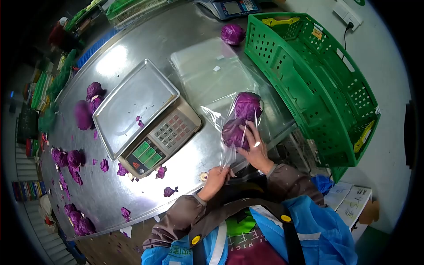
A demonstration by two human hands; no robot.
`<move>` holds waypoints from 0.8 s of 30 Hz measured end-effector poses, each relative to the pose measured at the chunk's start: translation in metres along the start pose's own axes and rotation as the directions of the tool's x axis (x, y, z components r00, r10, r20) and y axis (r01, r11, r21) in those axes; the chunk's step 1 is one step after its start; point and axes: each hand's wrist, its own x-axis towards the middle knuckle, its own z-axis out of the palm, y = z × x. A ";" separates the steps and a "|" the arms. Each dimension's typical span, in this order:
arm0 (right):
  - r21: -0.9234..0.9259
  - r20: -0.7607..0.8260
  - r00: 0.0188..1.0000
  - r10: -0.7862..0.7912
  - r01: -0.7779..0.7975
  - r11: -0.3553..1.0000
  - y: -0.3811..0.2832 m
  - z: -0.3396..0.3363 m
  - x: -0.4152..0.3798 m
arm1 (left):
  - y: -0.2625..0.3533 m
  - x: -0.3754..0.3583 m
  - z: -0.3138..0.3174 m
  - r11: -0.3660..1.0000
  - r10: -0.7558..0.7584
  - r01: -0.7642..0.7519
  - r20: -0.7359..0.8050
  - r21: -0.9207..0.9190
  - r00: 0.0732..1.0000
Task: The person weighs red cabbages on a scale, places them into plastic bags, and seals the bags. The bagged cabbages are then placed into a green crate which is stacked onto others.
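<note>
Two heads of red cabbage sit in a clear plastic bag at the table's near edge. The farther cabbage touches the nearer cabbage. My right hand curls its fingers and thumb round the right side of the nearer one, through the film. Lower down, my left hand is closed on the gathered end of the bag. A stack of flat clear bags lies just beyond the cabbages.
Left of my hands stands a digital scale with a metal tray. A green crate is at the right. Another cabbage lies near a second scale. More cabbages and loose leaves lie leftward on the steel table.
</note>
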 end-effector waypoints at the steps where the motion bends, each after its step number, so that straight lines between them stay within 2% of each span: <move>1: -0.051 0.014 1.000 0.004 -0.003 0.999 0.000 0.001 0.000 | -0.005 0.000 0.001 1.000 -0.003 0.003 -0.004 -0.007 1.000; 3: -0.031 -0.009 1.000 0.021 -0.021 0.999 0.000 0.001 0.003 | -0.010 -0.003 0.004 0.999 0.002 -0.002 -0.005 -0.052 1.000; 4: 0.005 -0.017 0.999 0.041 -0.041 0.999 0.000 0.000 0.006 | -0.018 0.000 0.000 0.987 -0.056 0.067 0.076 -0.144 0.996; 5: 0.041 -0.028 0.998 0.057 -0.055 0.998 -0.001 -0.003 0.008 | -0.020 0.000 -0.001 0.987 -0.056 0.067 0.076 -0.148 0.996; 6: -0.009 -0.041 0.999 0.030 -0.030 1.000 -0.003 -0.007 0.007 | -0.017 -0.001 -0.002 0.917 -0.088 0.117 0.092 -0.381 0.992; 7: -0.049 -0.068 0.998 -0.010 0.007 0.999 -0.001 -0.010 0.007 | -0.015 -0.002 -0.004 0.790 -0.116 0.163 0.117 -0.591 0.986; 8: -0.023 -0.047 0.999 0.028 -0.029 0.999 0.001 -0.015 0.004 | -0.014 -0.001 -0.014 0.703 -0.035 0.184 0.226 -0.687 0.974; 9: 0.002 -0.025 0.997 0.067 -0.067 0.998 0.000 -0.019 0.001 | -0.009 0.003 -0.016 0.700 -0.034 0.186 0.228 -0.689 0.973; 11: -0.024 -0.026 0.995 0.093 -0.094 0.995 -0.011 -0.026 -0.007 | 0.005 0.007 -0.019 0.513 -0.198 0.347 0.285 -0.785 0.938; 12: -0.046 -0.030 0.992 0.120 -0.121 0.992 -0.018 -0.030 -0.014 | 0.014 0.007 -0.016 0.589 -0.163 0.330 0.292 -0.737 0.942; 13: -0.050 -0.031 0.992 0.122 -0.123 0.991 -0.023 -0.037 -0.022 | 0.021 0.009 -0.012 0.588 -0.161 0.333 0.297 -0.737 0.941; 15: 0.004 0.245 0.925 0.290 -0.300 0.954 -0.027 -0.060 -0.042 | 0.030 0.017 0.000 0.709 -0.175 0.348 0.325 -0.613 0.930; 16: 0.092 0.187 0.911 0.367 -0.388 0.917 -0.029 -0.081 -0.053 | 0.015 0.029 0.006 0.745 -0.284 0.344 0.195 -0.572 0.939; 17: 0.187 0.132 0.885 0.445 -0.464 0.866 -0.027 -0.100 -0.061 | 0.012 0.031 0.006 0.744 -0.285 0.348 0.200 -0.570 0.937; 18: 0.216 -0.048 0.917 0.395 -0.377 0.901 -0.019 -0.108 -0.061 | 0.011 0.032 0.004 0.746 -0.273 0.324 0.177 -0.582 0.946; 19: 0.215 -0.057 0.914 0.401 -0.381 0.899 -0.009 -0.106 -0.052 | 0.013 0.034 0.004 0.748 -0.260 0.301 0.155 -0.592 0.953; 20: 0.169 -0.174 0.893 0.415 -0.388 0.906 0.004 -0.102 -0.038 | 0.018 0.033 0.007 0.784 -0.253 0.250 0.075 -0.568 0.965; 21: 0.125 -0.290 0.862 0.416 -0.396 0.909 0.009 -0.099 -0.029 | 0.016 0.034 0.007 0.789 -0.249 0.250 0.080 -0.561 0.965; 22: 0.350 -0.120 0.743 0.659 -0.589 0.728 -0.001 -0.093 -0.023 | 0.010 0.036 0.006 0.876 -0.166 0.176 0.060 -0.450 0.984; 23: 0.357 -0.125 0.742 0.659 -0.586 0.728 -0.001 -0.087 -0.019 | 0.004 0.038 0.005 0.940 -0.082 0.094 0.049 -0.329 0.995; 24: 0.359 0.173 0.612 0.771 -0.769 0.530 0.004 -0.080 -0.015 | 0.004 0.039 0.004 0.981 -0.027 0.028 0.013 -0.190 1.000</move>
